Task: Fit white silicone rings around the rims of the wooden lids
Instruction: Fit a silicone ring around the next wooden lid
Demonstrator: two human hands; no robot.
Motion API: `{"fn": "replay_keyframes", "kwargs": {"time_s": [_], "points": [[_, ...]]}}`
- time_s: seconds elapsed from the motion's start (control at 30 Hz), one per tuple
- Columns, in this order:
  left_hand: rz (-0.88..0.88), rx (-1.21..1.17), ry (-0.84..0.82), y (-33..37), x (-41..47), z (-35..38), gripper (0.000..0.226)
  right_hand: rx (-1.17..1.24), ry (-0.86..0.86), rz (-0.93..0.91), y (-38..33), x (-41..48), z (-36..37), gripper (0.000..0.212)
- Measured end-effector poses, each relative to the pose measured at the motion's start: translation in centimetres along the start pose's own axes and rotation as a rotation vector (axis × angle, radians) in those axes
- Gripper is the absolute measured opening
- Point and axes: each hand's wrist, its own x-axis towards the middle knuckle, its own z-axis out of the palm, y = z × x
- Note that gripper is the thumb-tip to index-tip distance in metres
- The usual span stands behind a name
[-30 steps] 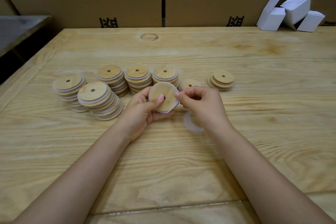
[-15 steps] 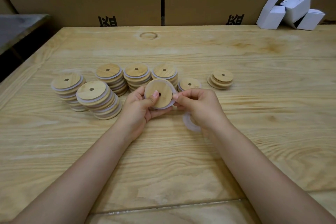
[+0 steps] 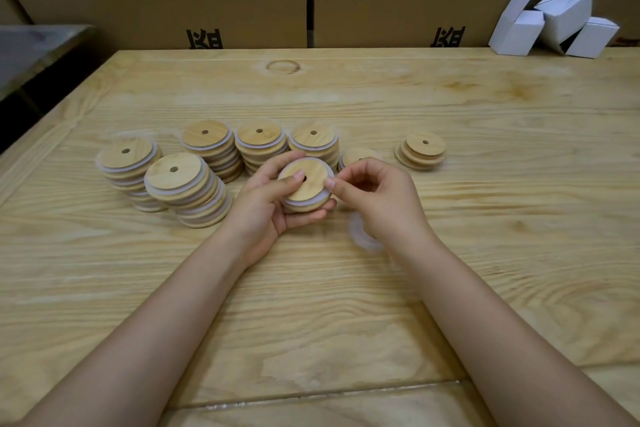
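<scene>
Left hand (image 3: 266,204) has tipped the wooden lid (image 3: 304,184) from near-upright to almost flat, just right of the ringed stacks (image 3: 176,180), which haven't shifted. It grips the lid with the thumb across the top face by the centre hole and the fingers curled underneath.

Silicone ring (image 3: 313,201) now shows as an even white band along the near rim. A second ago it sat looser at the lower edge. I read it as seated or nearly so, but the far side is hidden by fingers.

Right hand (image 3: 377,198) has followed in, thumb and forefinger pinching the ring at the lid's right edge, other fingers curled. Under that hand a spare ring (image 3: 358,236) lies on the tabletop (image 3: 485,236), partly covered by the wrist. Behind the hand sits a single lid (image 3: 356,154).

Further right is a short stack of bare lids (image 3: 424,149), no white on them.

My call: this lid needs one last press round the rim, then goes to the stacks. Bare ones are next.
</scene>
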Motion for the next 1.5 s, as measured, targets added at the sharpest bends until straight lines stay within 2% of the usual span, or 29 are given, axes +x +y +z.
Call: {"fn": "replay_keyframes", "kwargs": {"time_s": [0.1,0.23,0.4,0.53,0.67,0.93,1.03,1.1,1.17,1.23,1.3,1.4,1.5], "points": [[-0.019,-0.014,0.004,0.1,0.1,-0.1,0.036,-0.114,0.021,-0.166,0.1,0.0,0.1,0.012],[-0.074,-0.02,0.043,0.4,0.3,-0.3,0.024,-0.406,-0.015,-0.527,0.2,0.0,-0.5,0.012],[-0.145,0.038,0.024,0.5,0.2,-0.2,0.024,-0.728,-0.032,-0.915,0.5,0.2,-1.1,0.01],[-0.191,0.05,0.016,0.7,0.2,-0.3,0.026,-0.896,-0.071,-1.059,0.6,0.1,-1.5,0.015],[-0.233,0.028,-0.002,0.8,0.2,-0.5,0.03,-0.934,-0.074,-1.102,0.4,0.0,-1.6,0.019],[-0.227,-0.002,-0.012,0.6,0.1,-0.3,0.029,-0.859,0.007,-1.062,0.4,-0.1,-1.1,0.011],[-0.217,0.003,-0.052,0.6,0.0,-0.4,0.032,-0.81,-0.013,-1.027,0.3,0.0,-1.2,0.009],[-0.188,0.014,-0.096,0.6,-0.1,-0.3,0.036,-0.648,-0.051,-0.885,0.1,0.0,-1.2,0.006],[-0.144,0.026,-0.132,0.6,-0.2,-0.3,0.035,-0.39,-0.084,-0.613,-0.2,0.0,-1.2,0.003],[-0.103,0.037,-0.141,0.5,-0.2,-0.2,0.033,-0.199,-0.116,-0.338,-0.3,0.2,-1.3,0.01],[-0.058,0.043,-0.129,0.3,-0.2,-0.1,0.033,-0.099,-0.157,-0.175,-0.4,0.4,-1.5,0.017],[0.026,0.071,-0.12,0.0,-0.2,0.0,0.033,-0.057,-0.205,-0.109,-0.3,0.6,-1.7,0.024],[0.1,0.131,-0.108,-0.5,-0.2,0.1,0.035,-0.078,-0.209,-0.123,-0.3,0.5,-1.8,0.029]]}}
